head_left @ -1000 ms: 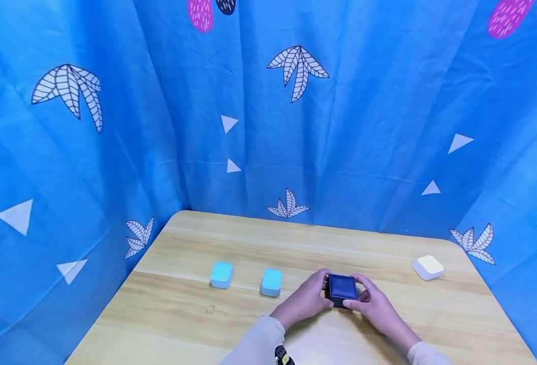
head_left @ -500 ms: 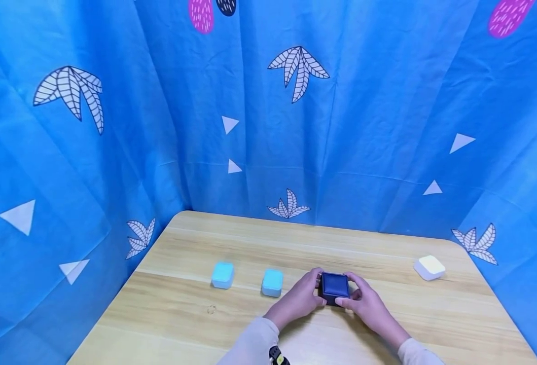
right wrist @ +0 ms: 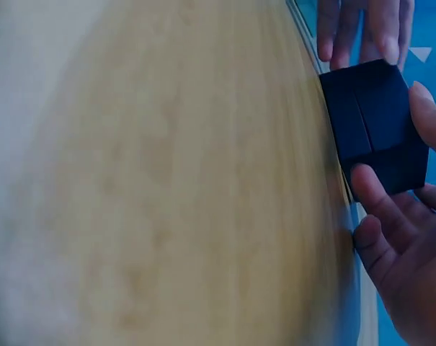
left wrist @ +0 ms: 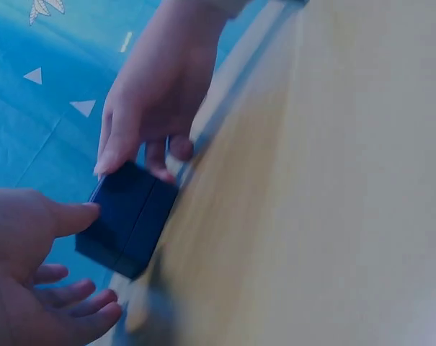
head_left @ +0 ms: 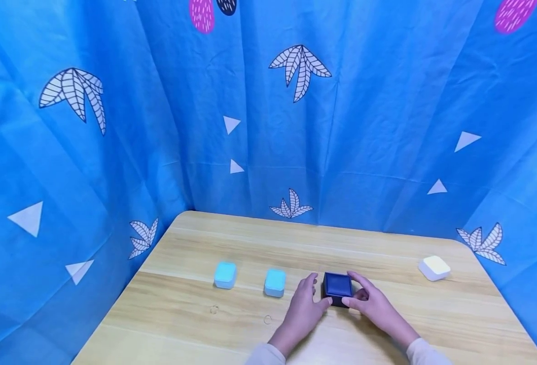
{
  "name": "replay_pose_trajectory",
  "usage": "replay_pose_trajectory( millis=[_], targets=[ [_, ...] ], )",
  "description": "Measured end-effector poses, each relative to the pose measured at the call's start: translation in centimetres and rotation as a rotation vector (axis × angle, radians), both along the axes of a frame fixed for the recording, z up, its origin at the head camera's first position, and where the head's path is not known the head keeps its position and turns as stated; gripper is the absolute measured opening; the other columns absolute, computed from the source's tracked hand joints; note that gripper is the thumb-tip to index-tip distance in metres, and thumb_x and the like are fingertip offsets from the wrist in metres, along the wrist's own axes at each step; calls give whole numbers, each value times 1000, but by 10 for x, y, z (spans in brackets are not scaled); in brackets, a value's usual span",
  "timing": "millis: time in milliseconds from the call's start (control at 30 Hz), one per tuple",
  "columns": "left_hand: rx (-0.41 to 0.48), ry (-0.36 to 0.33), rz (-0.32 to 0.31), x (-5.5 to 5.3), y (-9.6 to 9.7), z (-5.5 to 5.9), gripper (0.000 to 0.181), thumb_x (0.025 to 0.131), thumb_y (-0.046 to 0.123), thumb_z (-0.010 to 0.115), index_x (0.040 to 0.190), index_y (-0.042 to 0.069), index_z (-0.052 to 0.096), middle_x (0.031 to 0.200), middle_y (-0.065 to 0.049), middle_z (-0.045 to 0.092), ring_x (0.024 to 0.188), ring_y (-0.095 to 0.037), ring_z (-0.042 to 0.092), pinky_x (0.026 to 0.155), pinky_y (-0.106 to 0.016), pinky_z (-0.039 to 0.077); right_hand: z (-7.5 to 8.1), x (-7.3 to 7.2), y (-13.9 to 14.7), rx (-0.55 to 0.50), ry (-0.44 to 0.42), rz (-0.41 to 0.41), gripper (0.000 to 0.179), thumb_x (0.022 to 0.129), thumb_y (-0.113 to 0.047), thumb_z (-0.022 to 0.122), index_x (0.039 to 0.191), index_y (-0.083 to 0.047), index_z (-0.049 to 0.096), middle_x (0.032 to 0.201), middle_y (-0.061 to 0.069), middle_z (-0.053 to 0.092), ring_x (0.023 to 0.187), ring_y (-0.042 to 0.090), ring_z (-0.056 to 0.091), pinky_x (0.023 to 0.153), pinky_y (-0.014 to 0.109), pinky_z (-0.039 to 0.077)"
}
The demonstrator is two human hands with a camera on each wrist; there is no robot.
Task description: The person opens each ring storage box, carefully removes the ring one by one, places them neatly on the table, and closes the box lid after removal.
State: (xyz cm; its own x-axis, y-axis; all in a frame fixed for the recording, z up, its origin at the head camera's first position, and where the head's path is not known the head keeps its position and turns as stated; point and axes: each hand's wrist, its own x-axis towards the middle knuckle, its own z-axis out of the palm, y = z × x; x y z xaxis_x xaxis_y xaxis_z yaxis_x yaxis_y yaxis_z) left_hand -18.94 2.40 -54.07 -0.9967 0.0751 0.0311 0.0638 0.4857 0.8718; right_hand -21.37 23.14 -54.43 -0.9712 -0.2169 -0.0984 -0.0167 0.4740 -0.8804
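A small dark blue jewelry box [head_left: 338, 285], lid down, stands on the wooden table. Its seam shows in both wrist views. My right hand [head_left: 378, 309] grips it from the right, thumb on the near side and fingers around the far side, as the right wrist view also shows on the box [right wrist: 376, 122]. Left of the box is my left hand [head_left: 301, 312], its fingers extended and apart from the box. The left thumb reaches the box's near corner in the head view; in the left wrist view the left hand [left wrist: 37, 281] has its thumb tip at the box edge.
Two light blue boxes [head_left: 225, 275] [head_left: 275, 283] stand to the left on the table [head_left: 177, 334]. Two thin rings [head_left: 214, 309] [head_left: 267, 319] lie in front of them. A white box [head_left: 434, 267] sits at the far right. Blue curtains [head_left: 368, 101] hang around the table.
The jewelry box first shifted slightly left in both hands. Then my left fingers came off it and straightened, while the right hand kept its grip. The ring nearer the left arm came into view.
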Motion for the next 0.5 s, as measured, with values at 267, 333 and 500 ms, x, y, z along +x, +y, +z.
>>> replay_pose_trajectory(
  millis=[267,333,500],
  targets=[
    [29,31,118,12,19,-6,54,84,41,69,130,15,56,118,3,60,101,-13,60,88,-40,51,-2,1,4,-64,28,55,68,90,-27,66,147,-8,36,96,13,65,75,19,61,59,27,48],
    [25,35,133,12,21,-7,53,85,42,67,129,15,56,116,4,60,100,-12,60,88,-39,51,-2,1,4,-65,21,47,67,90,-28,66,146,-8,36,97,14,64,76,20,60,59,27,48],
    [17,33,145,11,22,-7,50,87,42,66,128,15,56,116,4,60,101,-13,60,85,-38,52,-3,3,1,-67,3,8,66,88,-29,68,145,-11,39,88,13,64,75,21,59,57,27,47]
  ],
)
